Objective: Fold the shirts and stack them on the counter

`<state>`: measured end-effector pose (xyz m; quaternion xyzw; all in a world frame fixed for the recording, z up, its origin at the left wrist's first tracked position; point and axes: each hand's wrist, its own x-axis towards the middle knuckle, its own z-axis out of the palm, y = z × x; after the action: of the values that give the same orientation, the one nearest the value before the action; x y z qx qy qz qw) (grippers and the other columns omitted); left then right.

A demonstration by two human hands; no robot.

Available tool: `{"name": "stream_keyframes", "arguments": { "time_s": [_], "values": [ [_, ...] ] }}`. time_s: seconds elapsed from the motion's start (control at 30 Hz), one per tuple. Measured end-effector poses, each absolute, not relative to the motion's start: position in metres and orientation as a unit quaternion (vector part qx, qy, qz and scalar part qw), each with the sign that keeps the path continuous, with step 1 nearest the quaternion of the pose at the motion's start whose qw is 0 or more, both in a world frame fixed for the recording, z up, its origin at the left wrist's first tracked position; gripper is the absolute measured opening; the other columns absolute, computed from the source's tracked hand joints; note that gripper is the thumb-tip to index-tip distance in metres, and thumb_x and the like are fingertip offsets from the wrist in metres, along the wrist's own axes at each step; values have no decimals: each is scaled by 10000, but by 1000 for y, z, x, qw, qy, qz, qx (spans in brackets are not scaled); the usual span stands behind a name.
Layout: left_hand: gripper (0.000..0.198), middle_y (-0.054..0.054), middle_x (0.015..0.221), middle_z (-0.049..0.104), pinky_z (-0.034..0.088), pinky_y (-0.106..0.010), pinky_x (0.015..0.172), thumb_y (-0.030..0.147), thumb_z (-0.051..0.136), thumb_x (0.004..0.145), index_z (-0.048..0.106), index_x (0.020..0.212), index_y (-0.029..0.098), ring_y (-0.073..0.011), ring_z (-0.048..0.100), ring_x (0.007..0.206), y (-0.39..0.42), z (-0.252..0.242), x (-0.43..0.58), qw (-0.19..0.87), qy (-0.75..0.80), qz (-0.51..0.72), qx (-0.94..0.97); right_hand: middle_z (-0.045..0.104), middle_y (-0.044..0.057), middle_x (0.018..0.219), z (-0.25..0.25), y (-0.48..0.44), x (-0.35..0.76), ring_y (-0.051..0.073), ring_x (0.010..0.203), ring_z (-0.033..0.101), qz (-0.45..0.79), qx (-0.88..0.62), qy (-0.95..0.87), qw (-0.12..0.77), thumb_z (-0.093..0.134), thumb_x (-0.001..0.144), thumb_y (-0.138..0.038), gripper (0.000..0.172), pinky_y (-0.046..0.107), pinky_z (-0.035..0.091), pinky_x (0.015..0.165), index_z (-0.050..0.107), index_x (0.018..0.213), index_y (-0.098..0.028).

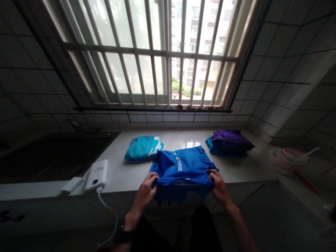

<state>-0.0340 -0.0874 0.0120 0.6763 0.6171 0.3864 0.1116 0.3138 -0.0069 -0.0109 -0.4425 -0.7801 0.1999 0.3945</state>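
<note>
Lower centre of frame: left hand [147,189], fingers pinching the near left corner of a blue printed garment [187,168]; right hand [218,185], fingers pinching its near right corner. Garment lies on the white countertop [118,178], fabric hanging past the front edge. Lower left: white power bank [96,175], 1 cable [116,220] attached. Beyond: 2 folded stacks, turquoise fabric [141,147] left of centre, purple-and-blue fabric [229,141] to the right. Upper centre: barred window [168,53].

A single head-worn view looks from above the near edge of the bench [126,176], facing forward and down across the close blue cloth [193,166] toward the far barred window [157,53].
</note>
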Motion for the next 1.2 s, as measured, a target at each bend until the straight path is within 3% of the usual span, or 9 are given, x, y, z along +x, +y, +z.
{"name": "stream_keyframes", "arguments": {
  "time_s": [0.1, 0.17, 0.23, 0.3, 0.43, 0.53, 0.63, 1.0, 1.2],
  "values": [
    [229, -62, 1133, 726, 547, -427, 999, 132, 507, 807, 692, 898, 231, -241, 695, 1072, -113, -11, -35, 101, 628, 354, 686, 583, 121, 1398, -36, -28, 327, 294, 1270, 569, 167, -463, -795, 355, 493, 705, -93, 207, 461, 472, 1028, 577, 841, -224],
    [288, -48, 1166, 743, 487, -508, 1086, 117, 495, 798, 711, 941, 243, -256, 682, 1136, -121, -16, -38, 76, 638, 328, 693, 542, 98, 1466, -41, -33, 334, 291, 1314, 545, 149, -467, -803, 339, 502, 693, -98, 404, 472, 463, 1067, 655, 1043, -228],
    [370, -31, 1185, 754, 398, -586, 1153, 82, 460, 792, 722, 987, 258, -265, 664, 1191, -123, -14, -41, 38, 658, 309, 686, 577, 67, 1421, -37, -35, 338, 259, 1285, 570, 134, -486, -796, 334, 461, 684, -73, 598, 442, 482, 1060, 653, 1220, -256],
    [417, -31, 1180, 762, 378, -598, 1161, 67, 434, 810, 727, 1033, 261, -264, 668, 1191, -119, -8, -43, -6, 681, 302, 667, 634, 60, 1312, -29, -32, 338, 241, 1213, 612, 108, -529, -771, 337, 419, 681, -50, 662, 413, 506, 1032, 666, 1254, -270],
    [424, -74, 1355, 682, 494, -480, 1077, 193, 516, 899, 674, 1287, 263, -273, 618, 1273, -102, -5, -37, -39, 666, 253, 701, 585, 124, 1404, -23, -24, 329, 281, 1267, 588, 58, -604, -736, 300, 449, 861, -160, 553, 451, 492, 1063, 612, 1385, -227],
    [574, -101, 1495, 571, 485, -498, 1089, 229, 652, 841, 599, 1411, 267, -335, 519, 1385, -95, -19, -30, -52, 653, 176, 734, 481, 147, 1546, -31, -21, 323, 330, 1417, 465, 43, -625, -752, 206, 493, 949, -300, 517, 518, 430, 1125, 559, 1455, -221],
    [656, -112, 1538, 522, 446, -521, 1127, 161, 655, 820, 553, 1460, 265, -349, 485, 1413, -97, -36, -28, -90, 664, 141, 729, 435, 141, 1589, -42, -19, 322, 332, 1472, 394, 25, -629, -761, 158, 457, 989, -300, 495, 530, 391, 1159, 556, 1468, -222],
    [728, -76, 1589, 462, 416, -493, 1155, 163, 619, 815, 478, 1517, 298, -322, 451, 1441, -100, -51, -34, -122, 656, 135, 733, 431, 187, 1581, -62, -15, 327, 357, 1468, 398, -36, -585, -793, 168, 416, 1006, -296, 519, 539, 417, 1152, 526, 1491, -146],
    [607, -67, 1604, 445, 382, -483, 1181, 417, 550, 947, 447, 1536, 316, -298, 435, 1454, -98, -54, -35, -91, 666, 135, 728, 435, 202, 1574, -73, -2, 323, 332, 1483, 378, -36, -560, -803, 201, 332, 1024, -271, 527, 531, 389, 1176, 526, 1481, -97]
  ]
}}
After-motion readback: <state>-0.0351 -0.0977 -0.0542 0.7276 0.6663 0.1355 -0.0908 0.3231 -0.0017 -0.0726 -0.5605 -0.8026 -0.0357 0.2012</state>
